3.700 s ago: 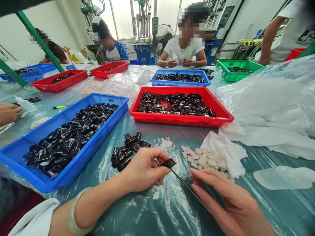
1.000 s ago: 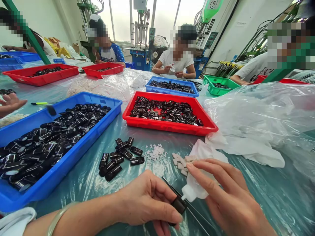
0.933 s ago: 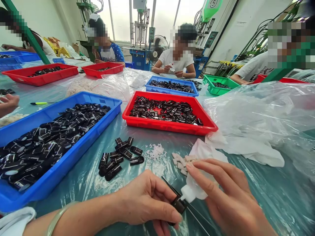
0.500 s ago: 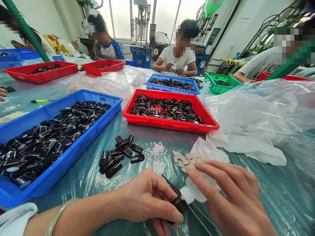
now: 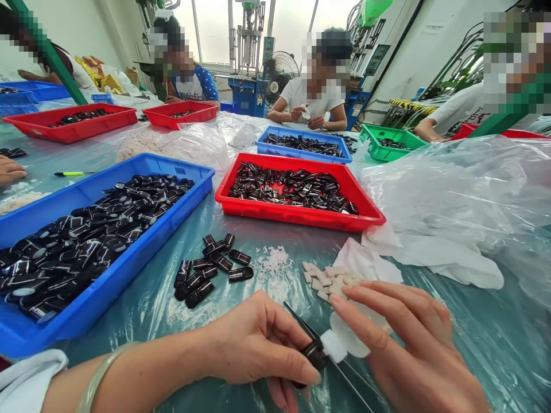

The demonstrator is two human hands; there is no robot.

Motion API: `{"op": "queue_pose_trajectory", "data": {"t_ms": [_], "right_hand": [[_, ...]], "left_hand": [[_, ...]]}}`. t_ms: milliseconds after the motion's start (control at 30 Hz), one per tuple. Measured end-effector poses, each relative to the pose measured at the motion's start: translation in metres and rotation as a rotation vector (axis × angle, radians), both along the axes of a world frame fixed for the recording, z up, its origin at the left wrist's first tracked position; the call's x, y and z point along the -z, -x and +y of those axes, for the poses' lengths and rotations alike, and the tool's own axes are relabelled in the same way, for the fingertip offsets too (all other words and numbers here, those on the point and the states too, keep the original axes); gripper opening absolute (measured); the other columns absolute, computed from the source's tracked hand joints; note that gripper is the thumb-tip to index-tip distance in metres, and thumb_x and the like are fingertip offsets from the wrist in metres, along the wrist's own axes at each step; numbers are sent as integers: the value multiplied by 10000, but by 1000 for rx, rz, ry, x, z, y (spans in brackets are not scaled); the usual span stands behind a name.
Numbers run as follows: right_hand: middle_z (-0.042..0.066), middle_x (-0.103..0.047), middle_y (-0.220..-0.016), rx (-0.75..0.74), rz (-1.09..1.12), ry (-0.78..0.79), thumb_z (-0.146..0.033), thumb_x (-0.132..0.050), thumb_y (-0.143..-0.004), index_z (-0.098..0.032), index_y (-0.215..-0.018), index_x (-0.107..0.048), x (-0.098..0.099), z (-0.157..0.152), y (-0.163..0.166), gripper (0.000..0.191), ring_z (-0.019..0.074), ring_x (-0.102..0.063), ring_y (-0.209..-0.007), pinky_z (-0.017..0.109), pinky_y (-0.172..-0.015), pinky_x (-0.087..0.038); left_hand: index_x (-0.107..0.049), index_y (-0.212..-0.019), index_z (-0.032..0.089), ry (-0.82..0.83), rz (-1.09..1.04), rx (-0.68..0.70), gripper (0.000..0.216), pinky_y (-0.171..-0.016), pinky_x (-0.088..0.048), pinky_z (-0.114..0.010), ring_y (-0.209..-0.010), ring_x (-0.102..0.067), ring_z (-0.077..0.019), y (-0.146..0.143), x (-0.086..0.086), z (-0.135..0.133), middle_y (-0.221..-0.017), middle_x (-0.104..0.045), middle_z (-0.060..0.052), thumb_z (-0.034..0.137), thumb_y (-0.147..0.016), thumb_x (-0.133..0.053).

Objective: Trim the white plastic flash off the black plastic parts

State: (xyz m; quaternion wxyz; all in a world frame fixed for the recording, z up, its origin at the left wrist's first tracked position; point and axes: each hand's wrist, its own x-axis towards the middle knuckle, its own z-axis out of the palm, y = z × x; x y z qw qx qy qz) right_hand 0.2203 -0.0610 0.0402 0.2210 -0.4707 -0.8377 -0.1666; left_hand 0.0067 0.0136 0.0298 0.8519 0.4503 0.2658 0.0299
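Observation:
At the bottom middle, my left hand [image 5: 258,344] is closed on a small glossy black part [image 5: 313,354]. My right hand [image 5: 408,350] curls round a small soft white squeeze bottle [image 5: 346,341], its tip touching the black part. Thin black tweezers [image 5: 301,327] lie slanted under both hands. A small heap of the same black parts [image 5: 209,269] lies just beyond my left hand, and beige pads [image 5: 327,275] lie beyond my right.
A blue tray [image 5: 129,264] full of black parts sits to the left, a red tray [image 5: 297,213] of them ahead, more trays behind. White cloth and crumpled clear plastic bags [image 5: 465,195] fill the right. Other people work around the table; someone's hand [image 5: 11,170] rests at the left edge.
Earlier my right hand held only the tweezers against the black part. Since then it has taken up the white bottle, and its tip has closed in on the part.

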Motion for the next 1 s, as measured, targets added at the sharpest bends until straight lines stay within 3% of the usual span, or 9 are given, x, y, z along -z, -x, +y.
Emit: {"op": "queue_pose_trajectory", "data": {"t_ms": [767, 1000], "right_hand": [[34, -642, -1036, -40, -4, -17, -169, -395, -920, -253, -1074, -610, -2, 2, 2, 277, 197, -492, -1095, 405, -988, -269], [45, -658, -1036, -28, -27, -33, -202, -288, -949, -243, -1073, -617, -5, -3, 6, 353, 202, -499, -1105, 429, -998, -257]], "left_hand": [[-656, -702, 98, 43, 27, 34, 138, -430, -461, -127, -443, -589, -73, -2, 5, 0, -600, -618, -2, 220, -643, -684], [-628, -662, 96, 44, 39, 50, 129, -423, -466, -119, -430, -581, -64, -3, 6, 0, -593, -609, -3, 216, -644, -672]]}}
